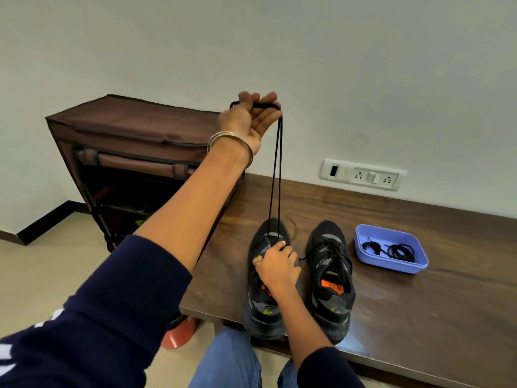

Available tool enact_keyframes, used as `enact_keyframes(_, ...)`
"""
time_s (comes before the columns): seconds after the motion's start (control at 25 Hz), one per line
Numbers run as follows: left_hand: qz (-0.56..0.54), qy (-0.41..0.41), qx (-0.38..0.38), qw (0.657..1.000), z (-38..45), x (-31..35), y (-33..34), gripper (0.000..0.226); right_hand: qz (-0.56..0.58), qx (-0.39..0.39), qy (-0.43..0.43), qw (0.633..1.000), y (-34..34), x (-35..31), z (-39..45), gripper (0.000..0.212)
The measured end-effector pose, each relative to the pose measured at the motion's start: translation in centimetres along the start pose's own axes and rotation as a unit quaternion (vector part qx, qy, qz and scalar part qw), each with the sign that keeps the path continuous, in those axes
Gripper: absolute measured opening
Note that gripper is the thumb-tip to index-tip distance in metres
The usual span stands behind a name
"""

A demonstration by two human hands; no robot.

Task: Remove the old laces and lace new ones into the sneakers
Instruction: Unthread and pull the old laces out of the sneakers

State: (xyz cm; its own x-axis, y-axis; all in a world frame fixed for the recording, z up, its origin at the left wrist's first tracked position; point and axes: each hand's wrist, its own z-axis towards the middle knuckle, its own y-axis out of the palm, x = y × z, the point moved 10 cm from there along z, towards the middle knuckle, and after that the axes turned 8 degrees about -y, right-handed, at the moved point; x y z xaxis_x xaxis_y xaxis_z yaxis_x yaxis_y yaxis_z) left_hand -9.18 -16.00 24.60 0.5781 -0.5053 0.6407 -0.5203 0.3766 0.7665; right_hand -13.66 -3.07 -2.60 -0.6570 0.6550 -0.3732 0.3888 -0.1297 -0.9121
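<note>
- Pale wall and a dark wooden bench [419,289] form the setting; a brown fabric shoe rack [134,152] stands beside the bench, and a switch panel [363,175] is mounted on the wall.
- Two black sneakers rest side by side on the bench, toes toward the wall.
- A black lace [275,175] is held high by the left hand [251,119], its fingers curled around the gathered loop; two taut strands run straight down from this grip to the left sneaker [264,281].
- Directly below that grip, the right hand [277,266] presses on the shoe's tongue area, fingers bent over it (whether a strand is pinched cannot be told).
- The right sneaker [330,275], just beside the pressing hand, is still laced.
- A blue tray [391,264] holding coiled black laces [397,250] sits well to the side of both grips.
- Judged step: the old lace is being drawn out of the lowest eyelets. The shoe is best kept pinned while the pull is kept vertical and even, so the strands slip free without snagging.
</note>
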Motion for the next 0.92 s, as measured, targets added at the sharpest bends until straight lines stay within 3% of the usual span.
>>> enact_keyframes(0.24, -0.103, -0.004, -0.028, 0.994, -1.1, -0.2, 0.4, 0.027, 0.013, 0.006, 0.002, 1.000, -0.4, 0.2, 0.0, 0.082)
enact_keyframes(0.36, -0.092, -0.020, -0.006, 0.996, -0.1, -0.9, -1.6, 0.026, 0.066, 0.113, 0.015, 0.991, -3.5, 0.8, 0.0, 0.070)
enact_keyframes(0.44, 0.054, -0.037, 0.055, 0.996, 1.4, -1.7, -4.4, 0.019, 0.151, 0.211, 0.033, 0.965, -6.3, 1.8, -0.1, 0.042)
enact_keyframes(0.48, 0.222, -0.066, 0.087, 0.969, 1.9, -2.7, -6.6, 0.026, 0.194, 0.236, 0.033, 0.951, -7.1, 2.3, 0.2, 0.026)
enact_keyframes(0.52, 0.407, -0.111, 0.099, 0.901, 2.4, -4.1, -8.9, 0.039, 0.230, 0.242, 0.026, 0.942, -7.4, 2.6, 0.6, 0.015)
enact_keyframes(0.56, 0.547, -0.161, 0.120, 0.813, 2.3, -5.5, -11.7, 0.048, 0.251, 0.234, 0.008, 0.939, -7.4, 2.6, 1.1, 0.011)
enact_keyframes(0.64, 0.705, -0.222, 0.122, 0.663, 1.3, -8.3, -15.7, 0.046, 0.258, 0.206, -0.072, 0.941, -7.4, 1.4, 1.8, 0.016)
enact_keyframes(0.68, 0.734, -0.238, 0.102, 0.628, 0.4, -10.1, -16.7, 0.038, 0.243, 0.180, -0.130, 0.944, -7.3, 0.2, 2.0, 0.022)
enact_keyframes(0.8, 0.749, -0.275, 0.023, 0.603, -2.0, -16.1, -18.0, 0.042, 0.152, 0.055, -0.270, 0.949, -5.7, -3.4, 2.5, 0.039)
enact_keyframes(0.92, 0.729, -0.239, 0.027, 0.641, -2.4, -18.3, -18.8, 0.058, 0.012, 0.000, -0.241, 0.971, -4.8, -2.8, 4.2, 0.051)
